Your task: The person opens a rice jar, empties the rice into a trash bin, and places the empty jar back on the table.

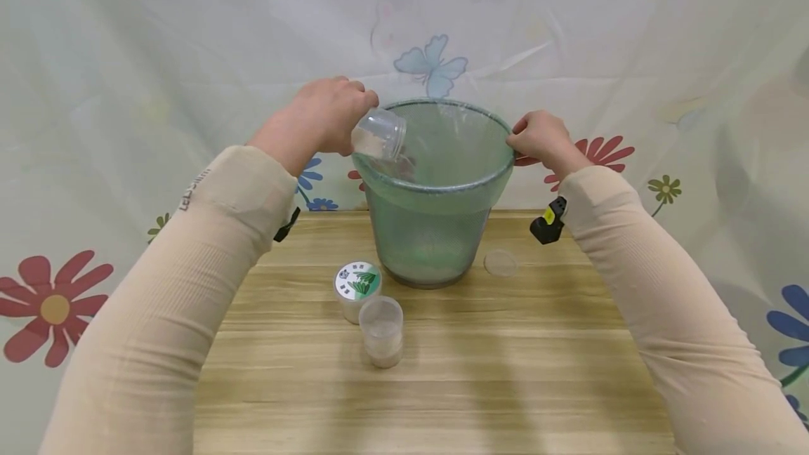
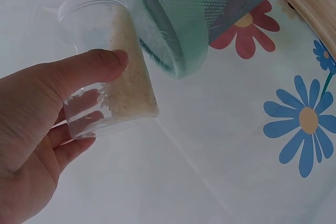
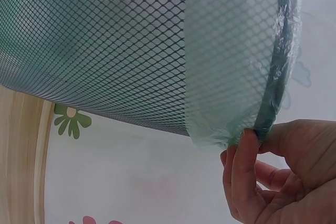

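My left hand grips a clear plastic jar, tilted on its side with its mouth at the left rim of the mesh wastebasket. Pale, grainy stuff lies along the jar's lower side in the left wrist view. A thin green bag lines the wastebasket and folds over its rim. At the right side of that rim, my right hand pinches the bag and the edge between thumb and fingers. The bottom of the wastebasket's inside is hidden.
In front of the wastebasket stand a jar with a green-leaf label on its lid and, touching or nearly touching it, an open clear jar with some pale contents. A clear round lid lies right of the wastebasket on the wooden table.
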